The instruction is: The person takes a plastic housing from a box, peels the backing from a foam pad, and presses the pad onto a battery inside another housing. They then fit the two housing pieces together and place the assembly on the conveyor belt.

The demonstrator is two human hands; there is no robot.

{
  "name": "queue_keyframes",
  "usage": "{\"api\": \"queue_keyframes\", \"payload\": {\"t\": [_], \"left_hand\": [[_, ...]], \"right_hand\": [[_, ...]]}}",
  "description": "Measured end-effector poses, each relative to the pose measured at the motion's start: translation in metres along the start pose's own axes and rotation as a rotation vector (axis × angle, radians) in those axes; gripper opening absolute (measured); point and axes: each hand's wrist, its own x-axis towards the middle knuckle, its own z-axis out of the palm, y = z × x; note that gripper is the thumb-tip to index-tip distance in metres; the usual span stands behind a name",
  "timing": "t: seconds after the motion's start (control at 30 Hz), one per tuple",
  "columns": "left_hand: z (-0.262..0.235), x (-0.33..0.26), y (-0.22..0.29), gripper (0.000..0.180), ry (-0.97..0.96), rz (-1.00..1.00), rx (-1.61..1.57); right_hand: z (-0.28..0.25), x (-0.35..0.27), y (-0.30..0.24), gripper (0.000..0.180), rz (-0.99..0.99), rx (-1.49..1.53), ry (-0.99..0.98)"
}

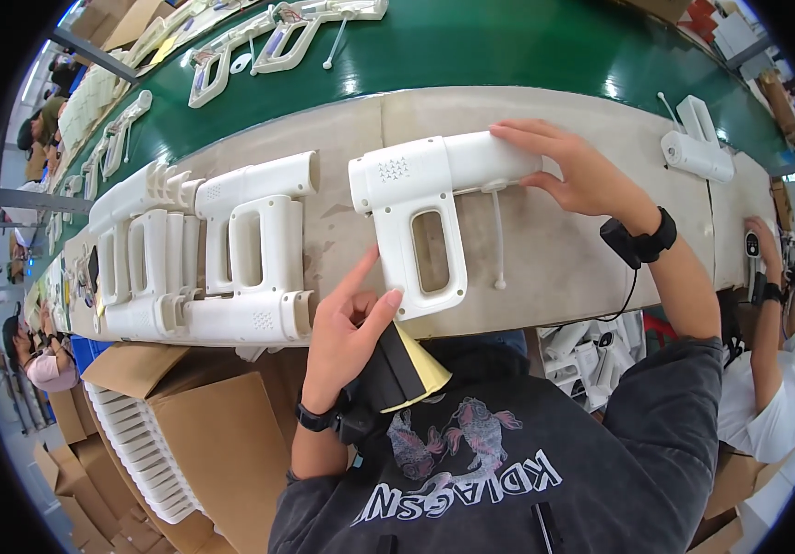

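Note:
A white plastic housing (pixel 407 180), with a tubular body and a looped handle, lies on the bench in front of me. My right hand (pixel 582 171) grips the right end of its tube, thumb below and fingers on top. At the handle's lower left, my left hand (pixel 342 337) touches it with the index finger and thumb. The other left fingers are curled by a black foam-like sheet with yellow backing (pixel 407 369), which seems held in that hand. A thin white cord (pixel 497 240) with a small tip hangs from the housing's tube.
Several white housing halves (pixel 264 240) are lined up on the left. Opened housings (pixel 296 37) lie on the green belt (pixel 471 51) beyond. Another white unit (pixel 698 152) is at the right. Below the bench are a cardboard box (pixel 222 452) and a bin of white parts (pixel 591 355). A co-worker's hand (pixel 765 245) is far right.

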Motion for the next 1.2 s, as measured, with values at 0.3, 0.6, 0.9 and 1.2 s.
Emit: {"api": "queue_keyframes", "payload": {"t": [0.3,0.6,0.9,1.2], "left_hand": [[0.010,-0.004,0.006,0.067,-0.023,-0.043,0.019],[0.010,-0.007,0.014,0.067,-0.023,-0.060,0.003],[0.021,0.003,0.007,0.067,0.014,-0.072,0.057],[0.013,0.015,-0.001,0.069,-0.039,-0.122,-0.022]], "right_hand": [[-0.001,0.007,0.006,0.075,-0.058,-0.020,-0.039],[-0.010,0.013,0.007,0.077,-0.064,0.020,-0.050],[-0.003,0.015,0.016,0.077,-0.053,-0.024,-0.095],[-0.009,0.022,0.020,0.080,-0.065,-0.069,-0.200]]}}
